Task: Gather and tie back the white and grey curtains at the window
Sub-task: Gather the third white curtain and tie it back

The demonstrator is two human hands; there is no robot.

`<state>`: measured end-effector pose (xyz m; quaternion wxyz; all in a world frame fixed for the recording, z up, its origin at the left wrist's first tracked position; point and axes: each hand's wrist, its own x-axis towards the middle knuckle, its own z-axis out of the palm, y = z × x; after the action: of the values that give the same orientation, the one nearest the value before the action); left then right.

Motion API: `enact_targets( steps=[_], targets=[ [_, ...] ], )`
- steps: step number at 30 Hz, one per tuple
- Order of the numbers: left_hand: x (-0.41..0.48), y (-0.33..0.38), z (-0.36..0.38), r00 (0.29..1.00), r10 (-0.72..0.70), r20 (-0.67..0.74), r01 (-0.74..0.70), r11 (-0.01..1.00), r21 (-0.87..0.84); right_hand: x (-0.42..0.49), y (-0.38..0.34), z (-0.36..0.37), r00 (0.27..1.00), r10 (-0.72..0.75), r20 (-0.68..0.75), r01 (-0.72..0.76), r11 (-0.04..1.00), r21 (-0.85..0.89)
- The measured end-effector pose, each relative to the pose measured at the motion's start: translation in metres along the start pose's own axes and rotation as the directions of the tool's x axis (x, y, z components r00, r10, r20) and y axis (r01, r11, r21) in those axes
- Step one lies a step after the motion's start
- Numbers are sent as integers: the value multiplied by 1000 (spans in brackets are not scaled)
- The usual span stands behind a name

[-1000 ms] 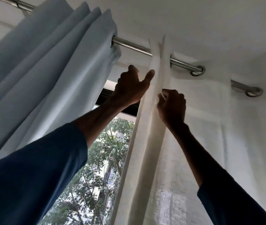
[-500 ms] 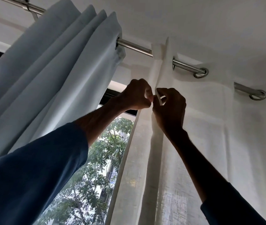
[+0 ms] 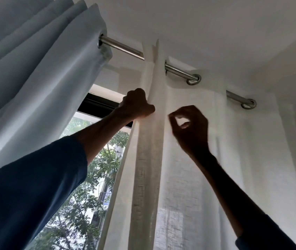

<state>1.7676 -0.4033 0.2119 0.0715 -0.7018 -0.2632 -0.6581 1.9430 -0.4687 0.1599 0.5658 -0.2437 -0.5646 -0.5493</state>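
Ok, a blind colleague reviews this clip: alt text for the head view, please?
A person's left hand grips a fold of the white curtain below the metal rod; the right hand, fingers curled, is beside the fold, apparently empty. The grey curtain hangs bunched at left.

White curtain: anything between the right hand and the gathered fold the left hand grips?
Nothing visible. The left hand grips the gathered fold of the white curtain below the rod. The right hand, fingers curled and apparently empty, hangs just right of the fold, with only open air between them.
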Motion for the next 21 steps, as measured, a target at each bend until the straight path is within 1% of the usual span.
enact_targets(
  steps=[1, 3, 4, 5, 7, 8, 10, 11, 13, 14, 17, 18, 20, 21],
  targets=[
    [-1, -1, 3, 1000, 2, -6, -2, 1000, 2, 1, 16, -12, 996, 29, -80, -38, 993, -109],
    [-3, -5, 6, 1000, 12, -19, -12, 1000, -6, 1, 44, -34, 973, 137, -188, -191, 930, -313],
    [-4, -7, 6, 999, 22, -23, -22, 1000, -6, 3, 56, -43, 949, 227, -217, -294, 886, -359],
    [-5, -8, 7, 999, 31, -31, -31, 1000, -6, 4, 65, -51, 915, 334, -226, -398, 840, -369],
    [-8, -10, 8, 997, 41, -59, -41, 999, 6, 6, 80, -60, 829, 529, -179, -555, 746, -367],
    [-9, -10, 9, 996, 48, -80, -47, 999, 12, 7, 84, -62, 790, 597, -141, -602, 711, -363],
    [-11, -11, 10, 992, 58, -113, -56, 998, 25, 7, 91, -59, 729, 682, -63, -657, 669, -347],
    [-12, -12, 11, 990, 67, -125, -64, 998, 30, 6, 93, -56, 721, 691, -46, -663, 669, -334],
    [-13, -16, 12, 985, 90, -146, -85, 995, 46, 4, 91, -50, 754, 655, -47, -632, 706, -320],
    [-13, -19, 12, 983, 97, -158, -90, 995, 51, 5, 88, -46, 765, 641, -62, -626, 718, -304],
    [-12, -28, 9, 968, 126, -216, -110, 990, 84, 12, 78, -40, 760, 640, -110, -642, 714, -280],
    [-12, -31, 6, 961, 145, -236, -122, 986, 110, 14, 67, -39, 766, 631, -127, -636, 711, -302],
    [-10, -36, 2, 952, 164, -258, -131, 981, 141, 22, 41, -28, 800, 578, -161, -597, 740, -309],
    [-9, -39, -1, 951, 161, -263, -128, 982, 137, 27, 20, -13, 792, 581, -186, -609, 737, -294]
  ],
)
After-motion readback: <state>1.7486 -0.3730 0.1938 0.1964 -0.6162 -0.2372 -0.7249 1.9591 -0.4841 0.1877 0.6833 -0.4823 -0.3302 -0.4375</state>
